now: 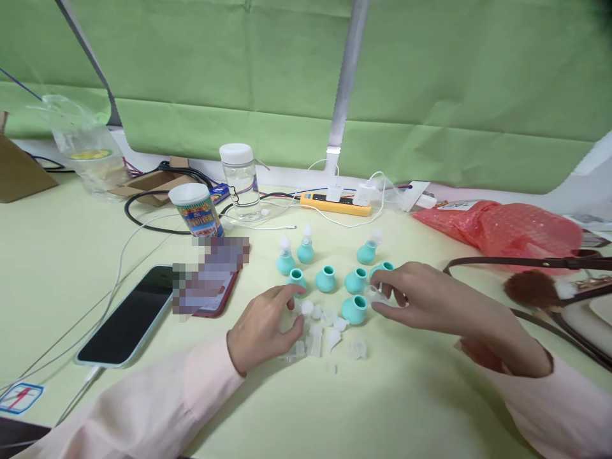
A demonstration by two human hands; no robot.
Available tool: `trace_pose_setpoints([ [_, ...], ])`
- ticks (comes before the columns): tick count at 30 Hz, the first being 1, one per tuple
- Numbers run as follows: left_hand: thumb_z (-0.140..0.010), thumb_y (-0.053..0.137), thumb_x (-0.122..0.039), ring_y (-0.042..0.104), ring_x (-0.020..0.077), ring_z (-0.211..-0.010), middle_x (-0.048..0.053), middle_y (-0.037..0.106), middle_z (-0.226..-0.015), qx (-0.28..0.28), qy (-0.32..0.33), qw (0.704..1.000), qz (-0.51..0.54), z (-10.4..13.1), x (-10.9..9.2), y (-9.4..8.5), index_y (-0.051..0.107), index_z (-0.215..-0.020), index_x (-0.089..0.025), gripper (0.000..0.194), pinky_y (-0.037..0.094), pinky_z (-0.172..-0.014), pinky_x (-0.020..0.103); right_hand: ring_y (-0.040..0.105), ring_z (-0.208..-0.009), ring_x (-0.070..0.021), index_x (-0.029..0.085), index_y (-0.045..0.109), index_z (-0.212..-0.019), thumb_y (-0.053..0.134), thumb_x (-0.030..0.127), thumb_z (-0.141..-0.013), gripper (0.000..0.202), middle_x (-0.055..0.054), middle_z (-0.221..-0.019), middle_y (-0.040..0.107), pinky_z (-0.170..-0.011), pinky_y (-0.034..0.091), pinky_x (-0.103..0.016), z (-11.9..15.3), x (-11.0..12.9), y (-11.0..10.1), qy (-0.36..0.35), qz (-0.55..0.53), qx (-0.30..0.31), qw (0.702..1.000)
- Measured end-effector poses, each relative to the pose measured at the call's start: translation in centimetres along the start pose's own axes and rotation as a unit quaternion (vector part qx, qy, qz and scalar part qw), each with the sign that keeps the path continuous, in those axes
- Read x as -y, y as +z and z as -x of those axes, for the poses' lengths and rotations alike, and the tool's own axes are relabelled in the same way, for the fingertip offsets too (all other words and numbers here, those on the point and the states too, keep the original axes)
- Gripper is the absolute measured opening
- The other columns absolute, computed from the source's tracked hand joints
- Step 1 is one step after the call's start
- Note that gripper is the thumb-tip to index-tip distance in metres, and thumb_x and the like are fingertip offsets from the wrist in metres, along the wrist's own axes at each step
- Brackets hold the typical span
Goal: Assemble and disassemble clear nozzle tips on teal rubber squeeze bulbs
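Several small turquoise rubber bulbs with open necks, such as the bulb in the middle, stand upright on the pale table. Behind them, three more bulbs, one of them a bulb at the left, have clear tops fitted. My right hand pinches a clear plastic piece between thumb and fingers, beside the front right bulb. My left hand has thumb and index finger apart, at the left edge of a loose pile of translucent plastic parts. Its other fingers are partly hidden.
Two phones lie at left, a black-screened phone on a cable and a red-cased phone. Behind stand a noodle cup, a water bottle and a yellow power strip. A red plastic bag and brown strap lie right.
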State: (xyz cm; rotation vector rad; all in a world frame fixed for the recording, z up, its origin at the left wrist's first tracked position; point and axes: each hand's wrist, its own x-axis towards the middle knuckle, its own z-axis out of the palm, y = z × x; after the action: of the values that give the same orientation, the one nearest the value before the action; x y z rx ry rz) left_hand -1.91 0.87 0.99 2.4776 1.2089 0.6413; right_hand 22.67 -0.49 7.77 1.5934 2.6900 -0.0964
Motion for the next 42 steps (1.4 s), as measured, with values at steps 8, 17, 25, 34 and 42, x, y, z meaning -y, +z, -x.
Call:
trace_pose_setpoints([
  [8,-0.08,0.046,-0.027,0.05,0.0104,-0.06,0.003,0.056,-0.076,-0.041,0.024,0.997,0.061,-0.2,0.2,0.2,0.055,-0.092,-0.015,0.019,0.043,-0.055,0.022,0.046,-0.054,-0.0123,0.015,0.057,-0.083,0.046,0.028,-0.08,0.018,-0.002,-0.061,0.052,-0.047,0.03,-0.024,-1.5,4.7,4.8,-0.15,-0.023,-0.239,0.959],
  [17,-0.077,0.047,-0.019,0.049,0.0113,-0.063,0.003,0.054,-0.077,-0.099,0.026,0.994,0.034,-0.2,0.4,0.2,0.053,-0.1,-0.016,0.023,0.043,-0.052,0.022,0.047,-0.09,-0.0238,0.016,0.057,-0.093,0.047,0.025,-0.079,0.019,-0.01,-0.093,0.055,-0.072,0.041,-0.038,-2.2,4.3,6.0,-0.12,0.015,-0.184,0.975],
  [25,-0.079,0.043,-0.019,0.052,0.0121,-0.066,0.004,0.054,-0.083,-0.063,0.019,0.998,0.013,-0.1,0.8,0.9,0.049,-0.101,-0.017,0.023,0.045,-0.056,0.023,0.052,-0.084,-0.0211,0.016,0.056,-0.095,0.049,0.026,-0.078,0.021,-0.01,-0.092,0.057,-0.066,0.046,-0.035,-2.3,3.3,4.9,-0.112,-0.05,-0.271,0.955],
  [34,-0.079,0.039,-0.019,0.053,0.0137,-0.069,0.006,0.056,-0.081,-0.096,0.044,0.994,-0.006,0.2,-0.2,0.2,0.052,-0.094,-0.016,0.02,0.044,-0.057,0.024,0.037,-0.109,-0.0366,0.027,0.022,-0.13,0.042,0.045,-0.078,0.059,-0.015,-0.131,0.03,-0.065,0.044,-0.046,-2.8,-4.3,2.1,0.146,0.021,-0.197,0.969],
  [42,-0.078,0.041,-0.017,0.053,0.014,-0.07,0.006,0.056,-0.083,-0.109,0.052,0.993,-0.011,0.2,-0.1,0.3,0.053,-0.091,-0.016,0.018,0.044,-0.057,0.024,0.049,-0.096,-0.0244,0.02,0.051,-0.112,0.032,0.029,-0.085,0.034,-0.008,-0.096,0.059,-0.07,0.044,-0.037,-3.9,-5.7,4.4,0.121,-0.024,-0.199,0.972],
])
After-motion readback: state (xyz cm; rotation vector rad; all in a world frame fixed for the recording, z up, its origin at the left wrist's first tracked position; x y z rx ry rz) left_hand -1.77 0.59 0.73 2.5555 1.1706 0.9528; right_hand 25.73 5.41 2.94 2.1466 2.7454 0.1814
